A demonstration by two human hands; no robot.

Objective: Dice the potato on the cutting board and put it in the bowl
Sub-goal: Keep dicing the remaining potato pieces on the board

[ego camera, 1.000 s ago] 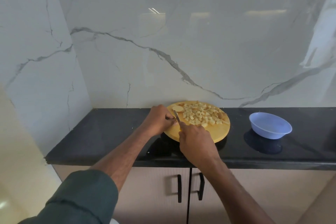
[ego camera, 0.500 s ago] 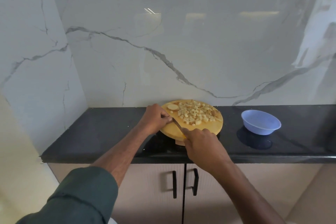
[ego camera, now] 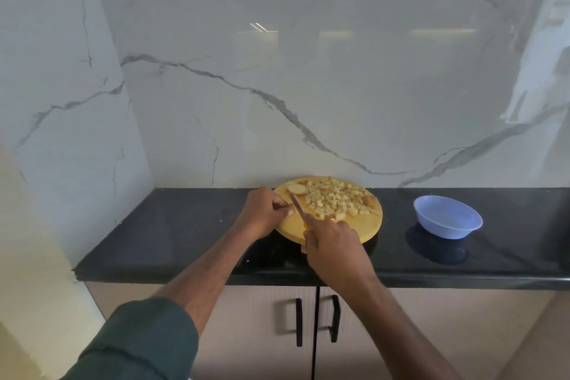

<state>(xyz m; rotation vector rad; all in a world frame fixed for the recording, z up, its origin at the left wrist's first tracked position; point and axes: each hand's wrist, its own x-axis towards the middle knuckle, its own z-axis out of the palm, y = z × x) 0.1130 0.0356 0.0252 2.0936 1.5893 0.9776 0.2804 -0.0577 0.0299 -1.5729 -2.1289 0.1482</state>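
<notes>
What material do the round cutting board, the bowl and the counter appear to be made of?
Cutting board: probably wood or bamboo, since it is matte and evenly tan.
Bowl: likely plastic, being pale blue with a thin wall and a soft sheen.
Counter: looks like polished dark stone, as it mirrors the bowl.

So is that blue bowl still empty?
Empty. The blue bowl shows only its bare inside, while the potato cubes all lie on the cutting board.
</notes>
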